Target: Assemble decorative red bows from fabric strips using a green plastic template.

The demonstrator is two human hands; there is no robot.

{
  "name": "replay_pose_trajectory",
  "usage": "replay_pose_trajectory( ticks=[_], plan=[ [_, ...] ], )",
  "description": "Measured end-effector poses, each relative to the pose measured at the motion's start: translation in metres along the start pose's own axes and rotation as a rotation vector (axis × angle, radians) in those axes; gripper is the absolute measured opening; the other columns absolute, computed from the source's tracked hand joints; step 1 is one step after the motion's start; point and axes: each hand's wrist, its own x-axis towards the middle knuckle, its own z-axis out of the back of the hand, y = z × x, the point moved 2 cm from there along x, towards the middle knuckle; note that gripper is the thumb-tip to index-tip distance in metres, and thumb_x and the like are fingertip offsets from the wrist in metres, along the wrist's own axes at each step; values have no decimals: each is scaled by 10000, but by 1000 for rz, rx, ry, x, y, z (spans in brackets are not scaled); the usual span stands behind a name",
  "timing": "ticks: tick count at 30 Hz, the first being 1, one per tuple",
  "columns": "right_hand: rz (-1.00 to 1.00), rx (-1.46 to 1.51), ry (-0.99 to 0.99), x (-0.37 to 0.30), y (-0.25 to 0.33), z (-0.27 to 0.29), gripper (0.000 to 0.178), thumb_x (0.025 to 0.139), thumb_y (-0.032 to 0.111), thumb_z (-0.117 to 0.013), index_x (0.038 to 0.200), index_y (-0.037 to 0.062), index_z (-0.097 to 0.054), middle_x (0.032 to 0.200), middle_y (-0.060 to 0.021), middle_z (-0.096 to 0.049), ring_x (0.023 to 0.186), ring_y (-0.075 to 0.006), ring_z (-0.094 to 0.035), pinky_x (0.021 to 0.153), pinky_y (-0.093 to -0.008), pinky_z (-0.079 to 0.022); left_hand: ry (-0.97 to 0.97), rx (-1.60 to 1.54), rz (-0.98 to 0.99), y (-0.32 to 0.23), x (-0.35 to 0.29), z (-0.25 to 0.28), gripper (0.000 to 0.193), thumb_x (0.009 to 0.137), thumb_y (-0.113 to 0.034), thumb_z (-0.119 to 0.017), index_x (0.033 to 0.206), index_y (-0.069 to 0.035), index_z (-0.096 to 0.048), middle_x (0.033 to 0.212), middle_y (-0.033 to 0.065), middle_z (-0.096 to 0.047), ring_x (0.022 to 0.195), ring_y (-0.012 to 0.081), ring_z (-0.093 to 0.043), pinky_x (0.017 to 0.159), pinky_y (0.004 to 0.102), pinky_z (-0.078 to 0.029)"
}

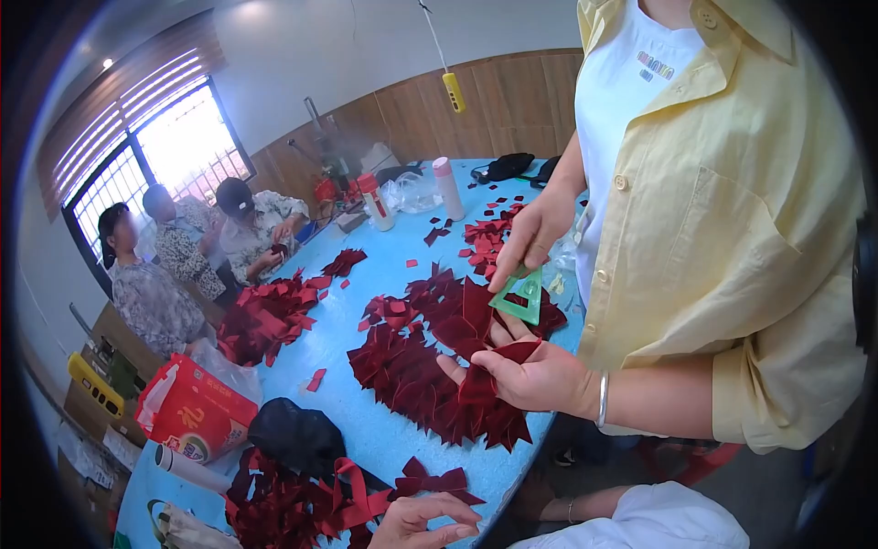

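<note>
Blue table point(366, 425) holds a dark-red ribbon bow point(432, 481) by right hand point(422, 523); grip unclear.

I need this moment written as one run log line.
right hand: at red ribbon pile, grip unclear | left hand: out of view | co-worker's lower hand: red fabric piece | upper hand: green triangle template | table: blue

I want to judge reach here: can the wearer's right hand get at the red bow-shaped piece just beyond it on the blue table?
Probably yes. The right hand is at the near edge of the blue table, and the red bow-shaped piece lies just past its fingers with nothing between.
</note>
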Motion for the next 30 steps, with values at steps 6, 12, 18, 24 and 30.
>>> replay_pose_trajectory(
  ticks=[6, 12, 18, 24, 30],
  plan=[
    [-33, -69, 60, 1, 3, 6, 761, 718, 502, -555, 1264, 9, -362, 1229, -301, -365, 1103, -453, -377, 884, -580, -317, -3, 124, -142, -7, 0, -3, 74, 766, 6, -655, 819, 56, -639, 806, 104, -626, 712, 143, -586, 620, 244, -467],
    [-20, -127, 5, 0, -1, -6, 770, 712, 487, -563, 1269, -1, -350, 1216, -315, -374, 1087, -458, -394, 874, -582, -326, 6, 141, -156, -10, 1, -4, 68, 760, 14, -653, 809, 57, -636, 801, 102, -625, 713, 139, -585, 620, 242, -466],
    [16, -153, -25, 0, -3, -9, 789, 704, 488, -568, 1271, -9, -334, 1219, -318, -368, 1083, -463, -395, 861, -584, -334, 19, 153, -163, -10, 2, -4, 75, 764, 4, -653, 813, 57, -635, 802, 103, -626, 698, 135, -585, 606, 237, -464],
    [1, -131, 24, -1, -2, -9, 786, 686, 478, -583, 1261, -2, -347, 1220, -319, -360, 1076, -471, -392, 850, -580, -341, 26, 146, -173, -10, 3, -4, 75, 767, 0, -653, 813, 57, -634, 800, 102, -624, 688, 136, -585, 596, 233, -462],
    [40, -128, -42, -2, -3, -9, 760, 675, 474, -594, 1233, 6, -377, 1149, -283, -389, 1014, -440, -410, 808, -557, -354, 30, 151, -166, -10, 3, -5, 69, 760, 13, -655, 807, 57, -631, 796, 105, -620, 690, 138, -583, 595, 236, -463]
  ],
)
